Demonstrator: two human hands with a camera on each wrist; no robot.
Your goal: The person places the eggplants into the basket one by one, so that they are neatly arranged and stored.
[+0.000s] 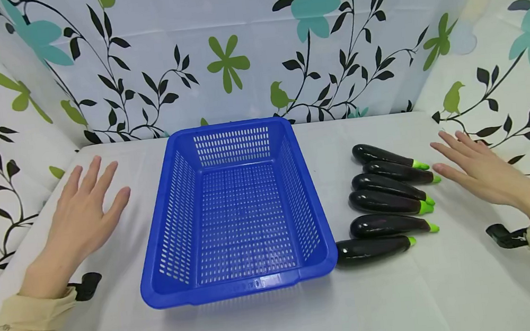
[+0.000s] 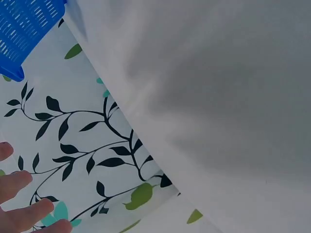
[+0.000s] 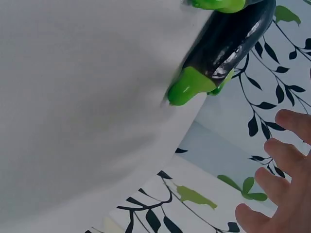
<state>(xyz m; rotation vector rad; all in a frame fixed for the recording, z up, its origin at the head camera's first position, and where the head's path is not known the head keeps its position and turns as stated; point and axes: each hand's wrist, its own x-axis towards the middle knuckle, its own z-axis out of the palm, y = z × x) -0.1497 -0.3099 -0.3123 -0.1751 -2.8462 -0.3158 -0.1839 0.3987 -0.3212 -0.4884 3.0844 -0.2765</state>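
Note:
A blue plastic basket (image 1: pixel 248 287) with slotted walls stands on the white cloth between the two hands, nothing inside it. Just right of it, several glossy dark eggplants (image 1: pixel 383 202) with bright green stems lie in a loose column. My left hand (image 1: pixel 85 215) is held left of the basket, fingers straight and spread, holding nothing. To the right of the eggplants, near their stem ends, my right hand (image 1: pixel 486 171) hovers with straight fingers and holds nothing. In the right wrist view an eggplant (image 3: pixel 226 39) shows close by, beyond the fingertips (image 3: pixel 286 121).
White cloth (image 1: pixel 271 325) covers the table. Behind and at both sides hangs a curtain (image 1: pixel 163 52) printed with leaves, flowers and birds. The nearest eggplant (image 1: pixel 373 249) lies right at the basket's lower right corner. Black straps with a camera (image 1: pixel 87 286) sit at the wrists.

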